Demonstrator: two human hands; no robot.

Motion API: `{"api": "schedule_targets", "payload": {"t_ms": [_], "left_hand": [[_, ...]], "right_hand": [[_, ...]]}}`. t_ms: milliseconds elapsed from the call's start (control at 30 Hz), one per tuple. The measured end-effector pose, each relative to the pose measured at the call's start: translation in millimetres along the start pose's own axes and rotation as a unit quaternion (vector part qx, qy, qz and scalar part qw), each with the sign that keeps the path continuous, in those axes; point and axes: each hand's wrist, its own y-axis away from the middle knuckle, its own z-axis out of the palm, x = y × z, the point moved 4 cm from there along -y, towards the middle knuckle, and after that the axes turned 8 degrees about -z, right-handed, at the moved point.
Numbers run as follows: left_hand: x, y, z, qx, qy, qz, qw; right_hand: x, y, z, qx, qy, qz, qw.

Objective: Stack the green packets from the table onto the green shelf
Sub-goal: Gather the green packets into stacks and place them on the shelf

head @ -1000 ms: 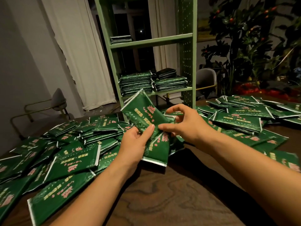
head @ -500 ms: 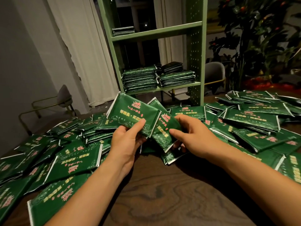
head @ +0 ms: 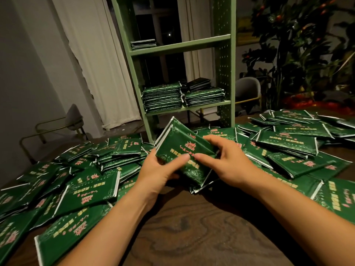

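A small bundle of green packets (head: 184,154) is being held just above the worktop (head: 192,227), between the two hands. The left hand (head: 159,169) is gripping the bundle from its lower left side, thumb pressed across the printed face and fingers tucked beneath, likely so the packets are kept from sliding apart. The right hand (head: 226,160) is curled over the upper right edge, thumb on the face, apparently so the edges are being squared up before carrying. The bundle is being held tilted, its silver-seamed end raised toward the green shelf (head: 223,73), which is standing at the far edge of the worktop. Neat stacks are already lying on the shelf's lower board, and a thin stack on the board above. Many loose packets (head: 86,189) are lying scattered to both sides, overlapping one another, so much of the task is judged to be remaining. Chairs, curtains and a plant are being seen behind
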Motion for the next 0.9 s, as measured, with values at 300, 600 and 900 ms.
{"api": "schedule_targets", "payload": {"t_ms": [300, 600, 900], "left_hand": [[16.2, 3.2, -20.3, 0.087, -0.026, 0.042, 0.995], [16.3, 1.0, -42.4, 0.229, 0.062, 0.054, 0.970], [15.7, 1.9, -37.6, 0.248, 0.050, 0.069, 0.965]], "right_hand": [[2.0, 0.7, -11.9, 0.075, 0.083, 0.025, 0.993], [5.9, 10.7, -5.0, -0.019, 0.492, 0.100, 0.865], [2.8, 16.3, 32.8, -0.172, 0.543, -0.008, 0.822]]}}
